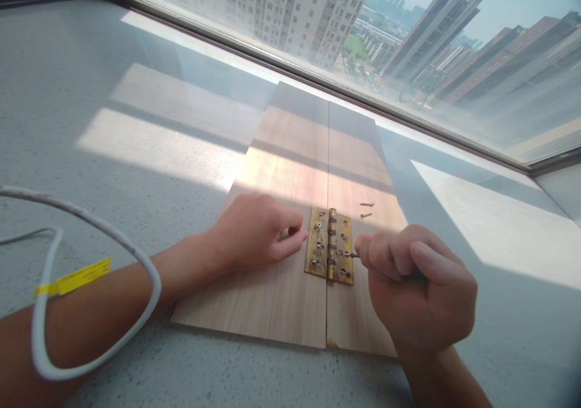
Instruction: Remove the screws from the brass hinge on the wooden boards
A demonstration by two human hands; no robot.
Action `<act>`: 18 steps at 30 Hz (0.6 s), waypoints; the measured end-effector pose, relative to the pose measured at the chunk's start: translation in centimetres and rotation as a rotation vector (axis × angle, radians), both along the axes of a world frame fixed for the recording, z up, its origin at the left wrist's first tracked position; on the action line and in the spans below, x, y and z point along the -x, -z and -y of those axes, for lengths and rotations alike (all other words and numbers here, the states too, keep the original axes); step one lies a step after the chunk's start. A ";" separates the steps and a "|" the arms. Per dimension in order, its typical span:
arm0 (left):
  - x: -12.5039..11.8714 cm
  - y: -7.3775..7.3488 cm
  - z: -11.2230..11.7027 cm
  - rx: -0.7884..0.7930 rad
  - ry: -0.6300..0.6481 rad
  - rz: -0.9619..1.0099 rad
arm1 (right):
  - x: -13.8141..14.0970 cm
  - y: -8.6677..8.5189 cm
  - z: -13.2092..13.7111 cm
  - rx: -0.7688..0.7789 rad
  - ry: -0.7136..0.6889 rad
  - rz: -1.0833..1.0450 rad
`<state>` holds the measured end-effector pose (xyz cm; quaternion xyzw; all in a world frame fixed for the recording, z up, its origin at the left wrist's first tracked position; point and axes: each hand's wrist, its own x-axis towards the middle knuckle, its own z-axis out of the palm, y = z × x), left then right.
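Observation:
A worn brass butt hinge lies across the seam between a left wooden board and a right wooden board. Several screws sit in its leaves. My right hand is wrapped in a fist around a screwdriver; only the thin metal shaft shows, its tip at a screw in the right leaf. The handle is hidden by my fingers. My left hand rests on the left board with curled fingers, one fingertip beside the hinge's left edge. Nothing shows in it.
Two loose screws, an upper one and a lower one, lie on the right board above the hinge. A white cable with a yellow tag loops in front of my left forearm. The speckled ledge meets a window frame behind.

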<state>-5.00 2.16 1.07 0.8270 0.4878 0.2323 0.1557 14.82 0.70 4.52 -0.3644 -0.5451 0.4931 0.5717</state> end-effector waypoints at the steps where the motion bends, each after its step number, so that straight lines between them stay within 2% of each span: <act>1: 0.0 0.0 0.0 -0.001 0.003 0.002 | -0.3 -0.2 -0.2 0.019 -0.066 0.017; 4: 0.0 0.0 0.0 -0.009 0.003 0.009 | -1.1 -0.5 -0.6 0.026 -0.210 0.033; 6: 0.0 0.1 0.0 -0.021 0.003 0.013 | -1.3 -0.4 -0.7 0.008 -0.189 0.019; 8: 0.0 0.1 0.0 -0.034 0.012 0.017 | -1.2 -0.2 -0.5 -0.042 -0.051 0.015; 11: 0.0 0.2 0.0 -0.040 0.015 0.015 | -0.5 0.1 0.1 -0.157 0.246 0.046; 13: 0.0 0.2 0.0 -0.036 0.010 0.014 | 0.0 0.2 0.6 -0.187 0.351 0.047; 15: 0.1 0.1 0.0 -0.029 0.009 0.012 | 0.4 0.1 1.0 -0.194 0.336 0.021; 18: 0.1 0.1 0.0 -0.002 0.011 0.017 | 0.0 -0.5 1.3 -0.170 0.164 0.018</act>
